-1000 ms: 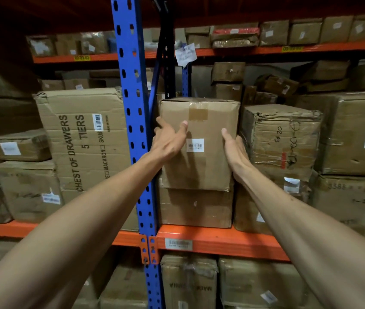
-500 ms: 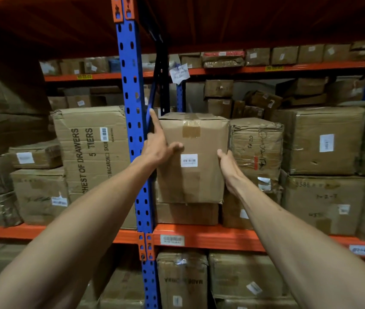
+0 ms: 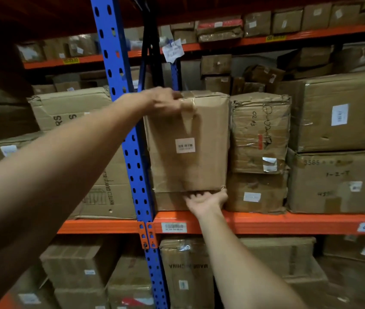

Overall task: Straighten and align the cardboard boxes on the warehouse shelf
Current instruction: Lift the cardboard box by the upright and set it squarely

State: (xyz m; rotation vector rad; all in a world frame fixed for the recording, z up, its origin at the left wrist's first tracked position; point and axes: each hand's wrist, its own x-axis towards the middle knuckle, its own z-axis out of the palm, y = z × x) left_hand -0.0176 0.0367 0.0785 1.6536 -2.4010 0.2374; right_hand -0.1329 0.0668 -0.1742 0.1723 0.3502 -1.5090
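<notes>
Setting: warehouse racking with a blue perforated upright [image 3: 130,139] and orange shelf beams [image 3: 266,221], cardboard boxes packed on every level, dim light.

Task box: a tall plain cardboard box [image 3: 188,163] with a small barcode label [image 3: 185,145] on its front and tape along its top edge. It stands on a flatter box [image 3: 170,201] on the middle shelf, just right of the blue upright.

Neighbours: touching its right side is a crumpled, film-wrapped box [image 3: 259,132] with handwriting, stacked on another carton. Left of the upright sits a large printed carton [image 3: 70,103].

Left hand [image 3: 165,100]: now on the box's top left corner, fingers curled over the top edge by the tape; motion-blurred. Half a second ago it pressed flat on the upper left of the front.

Right hand [image 3: 206,200]: now under the box's bottom front edge, palm up, fingers tucked between it and the flatter box below. Earlier it gripped the right side at mid-height.

Grip: both hands grasp the tall box, one above, one beneath.

Change in view: the camera sits closer and the box fills more of the frame than before.

Shelf tag: a barcode sticker [image 3: 174,227] on the beam below the box.
</notes>
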